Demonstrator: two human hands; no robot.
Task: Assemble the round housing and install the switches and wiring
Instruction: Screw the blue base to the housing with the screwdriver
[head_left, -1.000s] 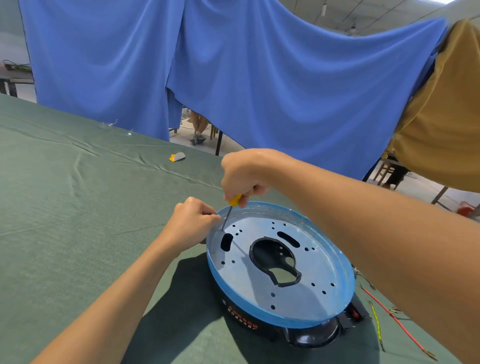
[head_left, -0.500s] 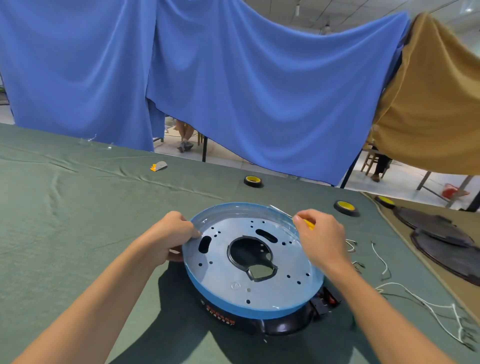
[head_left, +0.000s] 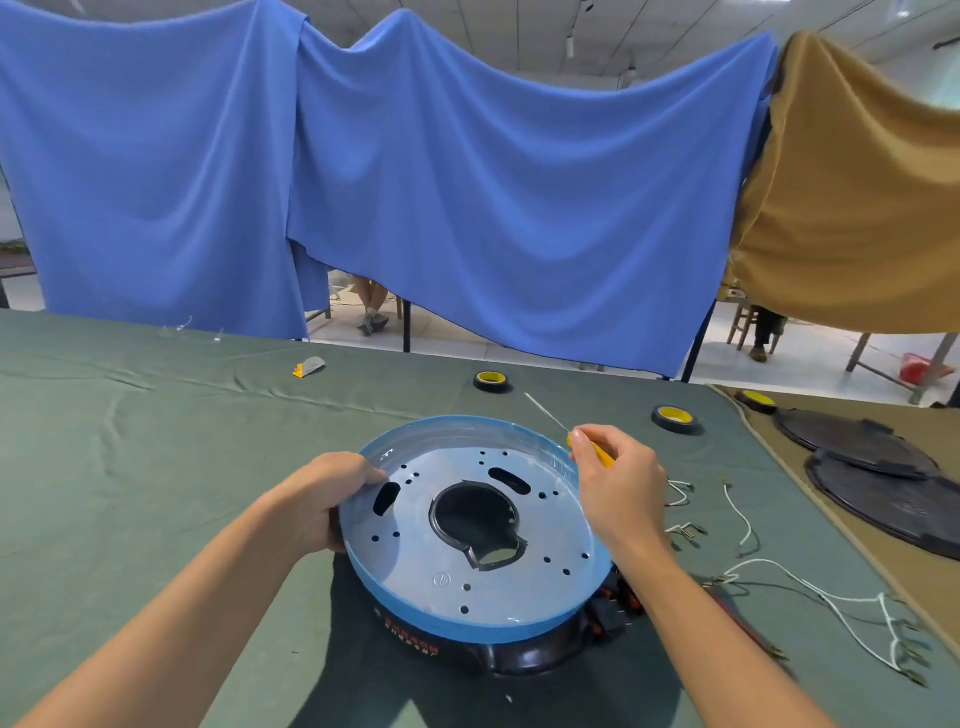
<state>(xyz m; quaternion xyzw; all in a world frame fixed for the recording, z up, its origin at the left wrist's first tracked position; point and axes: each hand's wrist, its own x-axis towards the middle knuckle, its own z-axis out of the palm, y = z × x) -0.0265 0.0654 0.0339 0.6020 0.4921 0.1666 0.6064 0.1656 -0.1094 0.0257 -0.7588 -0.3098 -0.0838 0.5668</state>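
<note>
A blue curtain (head_left: 467, 208) and a mustard one (head_left: 857, 208) are hanging behind a wide surface (head_left: 130, 467) covered in green cloth. The round housing (head_left: 519, 587) is sitting on that cloth directly in front of the person, a metal plate under blue film resting on a black base (head_left: 530, 657), with a large central opening (head_left: 475, 519) and many small holes. The left hand (head_left: 327, 493) is gripping the housing's left rim, its fingers (head_left: 363, 470) curling over the edge. The right hand (head_left: 618, 483) is hovering at the far right rim, pinching a thin screwdriver (head_left: 602, 453) by its yellow handle, the shaft pointing up and away from the plate. Black and red switches (head_left: 618, 608) are showing at the base's right side, and white wires (head_left: 831, 597) are lying loose on the cloth nearby. Two tape rolls (head_left: 491, 381) (head_left: 674, 417) and dark round covers (head_left: 857, 447) are lying farther off. The person appears to be between fastenings. To do this well, the left hand should be holding the rim firmly so the housing is not spinning, while the right is turning the tip down, seating it squarely in the chosen hole before twisting, and avoiding scraping the film or trapping wires under the base.
</note>
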